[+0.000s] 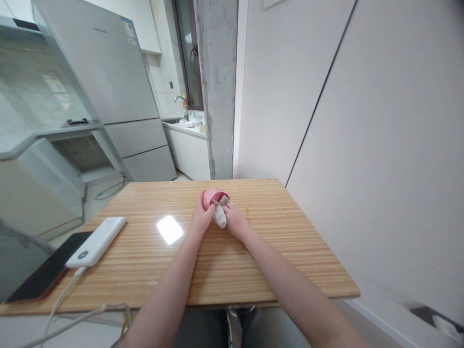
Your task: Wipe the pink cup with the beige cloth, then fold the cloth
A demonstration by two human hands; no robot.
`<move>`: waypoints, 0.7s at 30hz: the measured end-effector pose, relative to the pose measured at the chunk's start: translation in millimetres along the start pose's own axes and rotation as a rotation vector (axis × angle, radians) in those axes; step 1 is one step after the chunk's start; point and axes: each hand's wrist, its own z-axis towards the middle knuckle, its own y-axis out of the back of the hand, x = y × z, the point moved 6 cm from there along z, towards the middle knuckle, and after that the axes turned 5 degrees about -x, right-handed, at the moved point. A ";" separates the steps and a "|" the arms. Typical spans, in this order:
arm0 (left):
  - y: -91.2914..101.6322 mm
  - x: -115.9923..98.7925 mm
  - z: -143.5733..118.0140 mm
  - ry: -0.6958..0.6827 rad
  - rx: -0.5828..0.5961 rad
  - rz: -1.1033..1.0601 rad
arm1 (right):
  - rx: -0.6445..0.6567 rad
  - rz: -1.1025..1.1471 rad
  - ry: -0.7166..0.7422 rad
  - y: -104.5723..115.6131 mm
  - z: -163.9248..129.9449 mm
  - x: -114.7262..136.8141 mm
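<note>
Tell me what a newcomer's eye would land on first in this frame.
First the two hands meeting at the middle of the wooden table: the left hand grips a small pink cup while the right hand presses a pale cloth against its opening. Next, at the table's left edge, a white power bank lies partly on a dark phone, with a white cable trailing off.

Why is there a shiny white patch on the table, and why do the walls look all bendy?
In the head view, the white patch is glare: a light above reflects off the glossy wooden table. The fridge and wall lines lean because the wide lens stretches the edges. The left hand and right hand with the pink cup and cloth are small but fairly sharp.
</note>
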 end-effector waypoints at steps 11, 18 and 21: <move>-25.7 16.4 -9.9 0.162 0.084 -0.265 | -0.022 0.015 -0.117 5.7 -2.1 -9.1; 1.1 9.7 -4.1 0.030 0.058 0.075 | -0.004 0.044 -0.012 7.9 1.7 -5.1; 7.2 -1.7 -5.2 -0.013 0.074 0.165 | 0.015 0.030 -0.002 5.2 0.6 -3.5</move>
